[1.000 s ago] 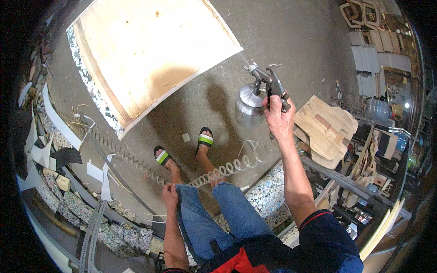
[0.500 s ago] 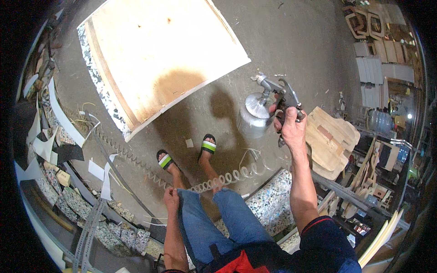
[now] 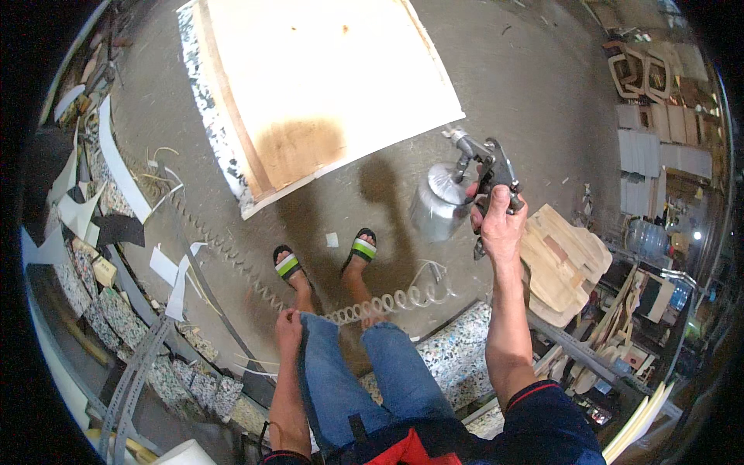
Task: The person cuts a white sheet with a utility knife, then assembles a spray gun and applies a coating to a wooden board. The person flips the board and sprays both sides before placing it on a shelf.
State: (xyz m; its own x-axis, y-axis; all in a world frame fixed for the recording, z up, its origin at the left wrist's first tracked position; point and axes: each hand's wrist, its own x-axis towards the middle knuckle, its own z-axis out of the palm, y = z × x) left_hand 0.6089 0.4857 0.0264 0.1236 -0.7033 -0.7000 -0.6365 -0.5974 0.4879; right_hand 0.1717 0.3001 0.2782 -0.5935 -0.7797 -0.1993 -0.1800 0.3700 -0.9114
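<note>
My right hand [image 3: 502,221] grips a spray gun [image 3: 496,167] by its handle, out to the right at arm's length. Below the nozzle hangs the gun's silver metal cup [image 3: 443,203]. My left hand [image 3: 288,332] is closed beside my left thigh, where a clear coiled air hose [image 3: 391,304] bends at the fingertips. One stretch of coil runs up and left from there, another right toward the gun. On the floor ahead lies a large pale panel [image 3: 341,70], brightly lit, with speckled foam along its left edge and a brown shaded patch at its near side.
Speckled foam pieces [image 3: 159,380] and white offcuts [image 3: 124,167] pile up along the left. Shaped wooden boards [image 3: 562,263] lie at right, beside a metal rail [image 3: 589,353] and cluttered shelving. A foam block [image 3: 442,356] sits close by my right leg.
The view has shifted, so the panel appears farther right and higher. My right hand still holds the spray gun near the panel's near right corner; my left hand stays by the thigh.
</note>
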